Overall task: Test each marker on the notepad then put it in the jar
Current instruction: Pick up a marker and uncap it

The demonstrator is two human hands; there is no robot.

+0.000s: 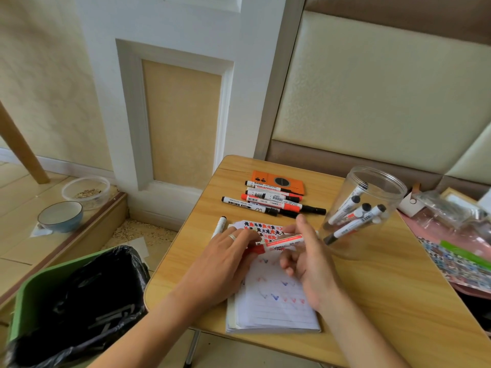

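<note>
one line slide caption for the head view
Both hands hold a red marker over the notepad, clear jar of tested markers to the right.

A single head-worn wide-angle view looks forward and down from above the near edge of the light wooden tabletop (385,282). It sits close over both forearms, which enter from six o'clock. The lined white notepad (273,301) lies just below centre, the clear plastic jar (372,197) toward three o'clock, a green bin with a black liner (74,301) at eight o'clock, and panelled wall fills twelve o'clock.
</note>
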